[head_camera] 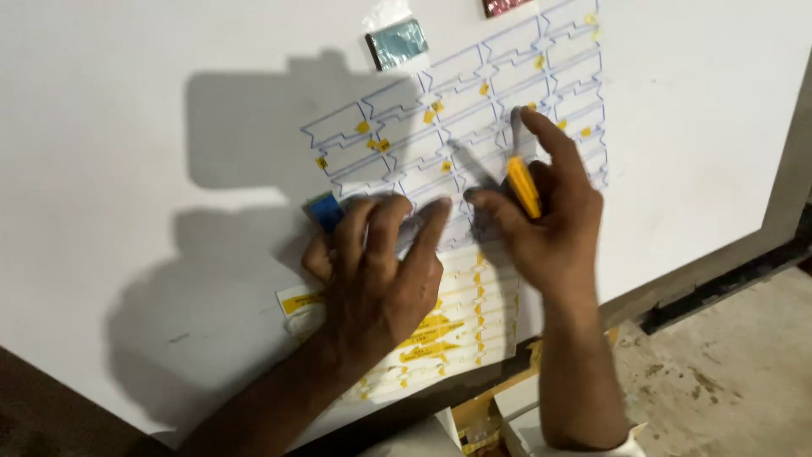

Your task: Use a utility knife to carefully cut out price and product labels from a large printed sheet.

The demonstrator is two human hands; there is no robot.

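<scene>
A printed sheet of small carton blanks (474,110), outlined in blue with yellow marks, lies on a white table (127,169). My left hand (381,271) presses flat on the sheet's lower part, fingers spread, beside a small blue object (323,210). My right hand (550,220) grips a yellow-handled knife (523,186), forefinger stretched along it, its tip on the sheet. Below my hands the sheet's printed yellow and white blanks (457,326) reach the table edge.
A small teal packet (397,44) in clear wrap lies at the sheet's top. A dark red item (506,6) shows at the top edge. Cardboard boxes (499,415) stand under the table, with a concrete floor (727,372) to the right.
</scene>
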